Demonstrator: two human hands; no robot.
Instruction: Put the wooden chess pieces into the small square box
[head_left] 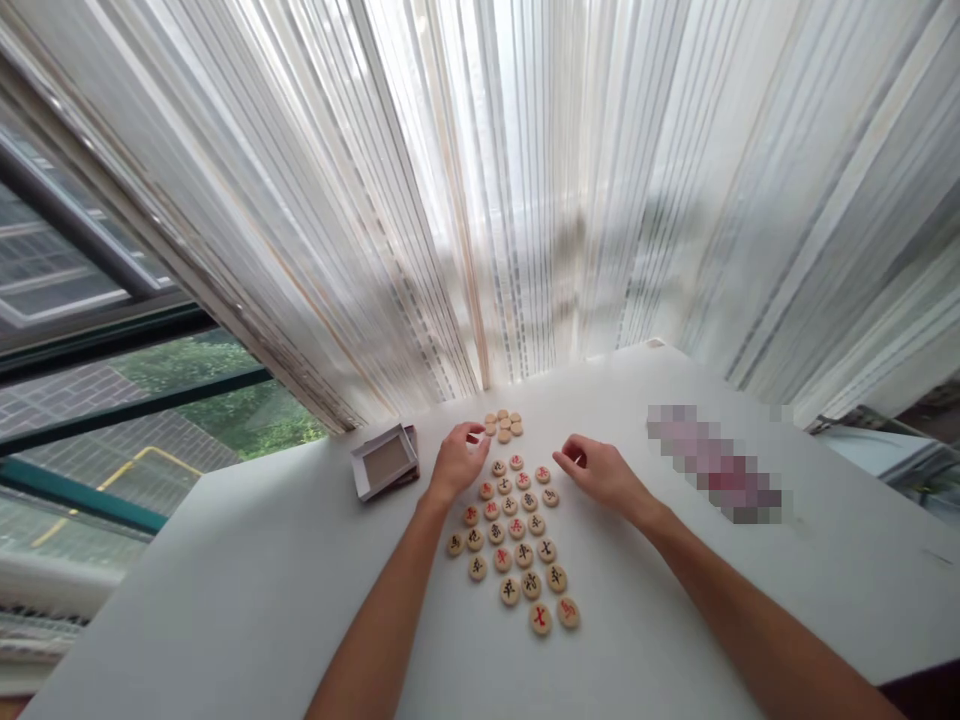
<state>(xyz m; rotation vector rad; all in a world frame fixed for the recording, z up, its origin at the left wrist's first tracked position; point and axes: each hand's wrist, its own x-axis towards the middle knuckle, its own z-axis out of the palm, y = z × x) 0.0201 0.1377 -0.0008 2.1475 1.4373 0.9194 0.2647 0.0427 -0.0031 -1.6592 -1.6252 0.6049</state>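
Xiangqi pieces (523,556), round, pale wood with red or black characters, lie face up in loose rows on a white table (285,580). Beyond them sits a small cluster of pieces (504,424) showing no characters. My left hand (457,464) is at the left edge of that cluster, thumb and fingers apart, with no piece visible in it; whether a fingertip touches the nearest piece, I cannot tell. To the right of the rows, my right hand (596,468) hovers near a red-marked piece (542,475), its fingers loosely curled with a gap to the thumb and nothing visible between them.
A shallow open box (385,462) rests on a dark reddish object left of my left hand. On the right lies a pixelated pinkish shape (712,465). Striped sheer curtains (525,200) hang along the table's far edge, with a window (150,420) at left.
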